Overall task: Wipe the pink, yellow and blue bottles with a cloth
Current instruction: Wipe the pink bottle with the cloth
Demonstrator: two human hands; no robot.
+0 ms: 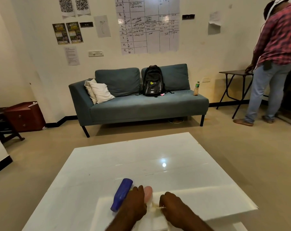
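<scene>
On the white table (158, 155) a blue bottle (122, 194) lies on its side, near the front edge. Right of it my left hand (134, 203) is curled, palm down, over the pink bottle (148, 194), whose rounded end sticks out past my fingers. A sliver of yellow (132, 189) shows at my knuckles; the rest of the yellow bottle is hidden. My right hand (172, 205) pinches a pale cloth (155, 207) right beside the pink bottle.
A teal sofa (138, 104) with a black backpack (152, 81), white pillows and a drink bottle stands beyond the table. A person in a plaid shirt (275, 64) stands at a folding table on the far right. A red-brown bin (24, 116) is at the left.
</scene>
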